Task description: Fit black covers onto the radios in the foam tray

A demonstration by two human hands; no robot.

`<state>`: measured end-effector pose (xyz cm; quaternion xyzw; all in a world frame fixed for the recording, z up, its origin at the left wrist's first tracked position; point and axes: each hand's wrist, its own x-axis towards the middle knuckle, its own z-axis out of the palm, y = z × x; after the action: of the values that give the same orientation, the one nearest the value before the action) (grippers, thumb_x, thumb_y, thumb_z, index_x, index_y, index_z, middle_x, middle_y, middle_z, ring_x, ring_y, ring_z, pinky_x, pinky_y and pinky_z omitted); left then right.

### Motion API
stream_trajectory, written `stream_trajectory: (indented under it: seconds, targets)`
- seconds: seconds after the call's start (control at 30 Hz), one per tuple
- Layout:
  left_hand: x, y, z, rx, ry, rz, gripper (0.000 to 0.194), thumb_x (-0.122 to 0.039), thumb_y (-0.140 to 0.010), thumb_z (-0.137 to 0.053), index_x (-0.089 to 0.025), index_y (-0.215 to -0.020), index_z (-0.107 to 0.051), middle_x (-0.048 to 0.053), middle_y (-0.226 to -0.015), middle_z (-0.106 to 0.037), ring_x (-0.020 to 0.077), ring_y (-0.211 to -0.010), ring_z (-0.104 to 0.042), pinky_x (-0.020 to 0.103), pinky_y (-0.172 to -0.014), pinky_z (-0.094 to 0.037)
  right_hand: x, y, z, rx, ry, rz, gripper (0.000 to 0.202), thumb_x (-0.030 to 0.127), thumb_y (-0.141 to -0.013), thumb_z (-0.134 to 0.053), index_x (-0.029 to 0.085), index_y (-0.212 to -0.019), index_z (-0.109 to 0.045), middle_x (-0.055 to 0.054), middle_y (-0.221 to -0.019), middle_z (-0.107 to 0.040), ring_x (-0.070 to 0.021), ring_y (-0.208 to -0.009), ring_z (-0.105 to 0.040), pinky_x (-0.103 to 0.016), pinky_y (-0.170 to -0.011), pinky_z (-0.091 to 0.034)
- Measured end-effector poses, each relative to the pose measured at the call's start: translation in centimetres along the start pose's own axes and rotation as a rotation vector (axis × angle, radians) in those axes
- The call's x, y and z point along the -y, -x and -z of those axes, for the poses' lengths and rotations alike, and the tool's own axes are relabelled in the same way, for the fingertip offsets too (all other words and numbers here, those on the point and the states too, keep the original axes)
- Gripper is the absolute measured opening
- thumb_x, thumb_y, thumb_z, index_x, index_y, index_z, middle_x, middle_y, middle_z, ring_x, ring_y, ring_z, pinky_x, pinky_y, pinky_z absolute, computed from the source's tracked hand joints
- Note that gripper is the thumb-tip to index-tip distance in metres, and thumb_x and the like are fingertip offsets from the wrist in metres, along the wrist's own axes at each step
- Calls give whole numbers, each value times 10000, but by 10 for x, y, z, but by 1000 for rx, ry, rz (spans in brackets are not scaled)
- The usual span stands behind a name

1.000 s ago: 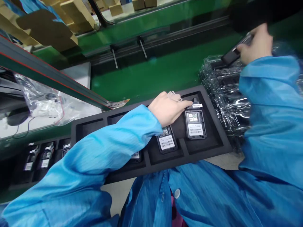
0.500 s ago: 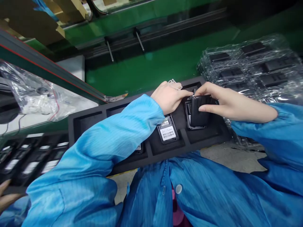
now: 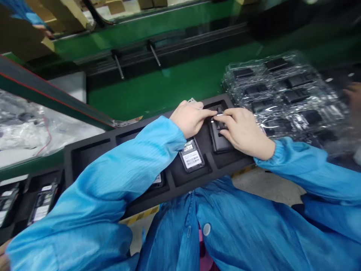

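Green conveyor belt [image 3: 175, 84] across the back, running left to right, with a long black foam tray [image 3: 93, 148] laid along its near edge, within easy reach of both arms. Tray cut into separate pockets, so each unit sits apart and cannot slide. At the right, a stack of clear plastic trays [image 3: 282, 94] holding dark parts, just beside the foam tray's end. At far left, a second tray [image 3: 31, 195] with more labelled units.

In the rightmost filled pocket, a black device [image 3: 218, 135] lying flat, dark side up, both hands on its upper end. In the next pocket left, a labelled unit [image 3: 191, 156] lying open-faced, barcode sticker showing, untouched.

Right hand [image 3: 244, 131] spread over the device, fingers together and pressing down, forefinger stretched to the top edge. Left hand [image 3: 190, 118] loosely curled beside it, forefinger extended to the same top edge, seemingly steadying that end; something thin and pale tucked at the knuckles, too small to tell. Fingertips of both hands nearly touching.
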<state>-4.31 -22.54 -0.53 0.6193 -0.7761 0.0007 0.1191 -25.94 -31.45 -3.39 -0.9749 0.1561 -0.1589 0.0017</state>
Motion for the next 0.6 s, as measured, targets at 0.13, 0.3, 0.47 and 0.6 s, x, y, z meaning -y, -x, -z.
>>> stream_trajectory:
  seconds: [0.13, 0.3, 0.47, 0.6]
  targets:
    - [-6, -1, 3, -19, -117, -29, 460, -184, -962, -399, -246, -1353, -633, 93, -922, -651, 245, -868, -611, 381, -763, -384, 9, -2, 10, -7, 38, -31, 725, 459, -959, -471, 140, -1574, -258, -167, -1527, -378, -352, -1414, -324, -577, -1206, -223]
    - [-8, -1, 4, 24, -132, -24, 447, -226, -983, -393, -244, -1370, -615, 85, -899, -643, 230, -860, -615, 363, -764, -394, -62, 26, 37, -169, -90, -315, 673, 544, -936, -509, 227, -1516, -382, -90, -1504, -457, -267, -1384, -403, -479, -1180, -319]
    - [-9, 1, 4, 34, -140, -37, 447, -235, -994, -373, -234, -1375, -608, 87, -898, -642, 220, -850, -613, 359, -757, -394, -209, 85, 41, -216, -24, -852, 384, 412, -827, -705, 113, -1062, -654, -183, -1074, -655, -285, -1053, -581, -541, -979, -445]
    - [-11, 3, 8, 42, -171, -31, 439, -247, -999, -375, -238, -1366, -616, 91, -901, -649, 223, -836, -613, 367, -746, -397, -284, 93, 22, -220, -79, -870, 301, 443, -903, -638, 144, -883, -615, -27, -873, -626, -119, -819, -581, -335, -828, -515]
